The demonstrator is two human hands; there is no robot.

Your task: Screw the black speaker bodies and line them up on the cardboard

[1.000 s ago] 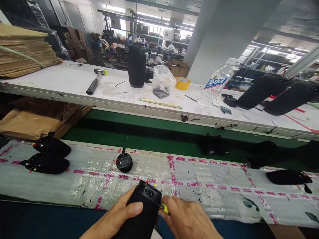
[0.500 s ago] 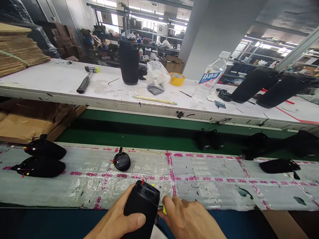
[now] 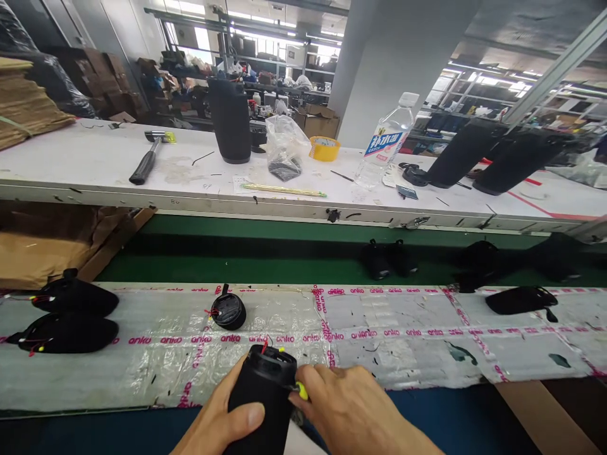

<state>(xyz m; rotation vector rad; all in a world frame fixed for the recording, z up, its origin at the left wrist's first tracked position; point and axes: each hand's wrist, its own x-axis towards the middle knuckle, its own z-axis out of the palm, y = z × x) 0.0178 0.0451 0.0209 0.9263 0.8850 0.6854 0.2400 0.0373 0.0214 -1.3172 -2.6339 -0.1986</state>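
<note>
My left hand point(image 3: 222, 420) is wrapped round a black fabric-covered cylinder point(image 3: 263, 395), a speaker body, held at the near edge of the bench with its open end facing away from me. Red and yellow wires stick out of that end. My right hand point(image 3: 353, 414) pinches a small yellow connector point(image 3: 301, 392) at the cylinder's right rim. A round black end cap point(image 3: 228, 311) with a red wire lies on the foam sheet point(image 3: 403, 341) just beyond the cylinder.
Two black speaker shells point(image 3: 69, 316) lie at the left of the foam sheet, another point(image 3: 516, 299) at the right. A green conveyor belt point(image 3: 284, 253) carries black parts. The white bench behind holds a hammer point(image 3: 145, 158), an upright black cylinder point(image 3: 231, 120), a plastic bag, tape and a water bottle point(image 3: 382, 148).
The view has shifted a little; both hands keep hold of the cylinder and connector, drawn slightly nearer to me. Nothing on the bench has moved.
</note>
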